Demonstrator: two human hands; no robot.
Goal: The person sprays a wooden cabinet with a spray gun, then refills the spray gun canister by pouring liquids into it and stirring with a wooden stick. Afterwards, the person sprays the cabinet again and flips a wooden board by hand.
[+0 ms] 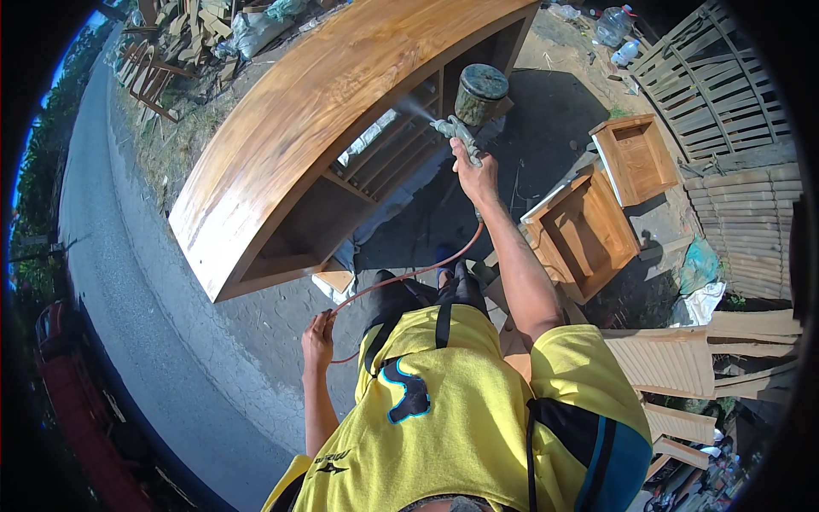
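In the head view, we see a glossy wooden cabinet (pixel 324 111), its long axis slanting from near left to far right. Our right hand (pixel 479 179), nearer its open front, wraps its grip round a spray gun (pixel 458 134) just outside that front, mist (pixel 415 107) pointing toward the cabinet. Our left hand (pixel 318 341), right of the cabinet's near end, pinches an orange hose (pixel 401 276).

This looks like an outdoor, roadside furniture workyard: a paved road (pixel 124 222) curves past at left, while a large wooden cabinet (pixel 341 98), loose drawers (pixel 636 158), a misting spray gun (pixel 461 135) and scrap wood (pixel 198 32) occupy sunlit ground.
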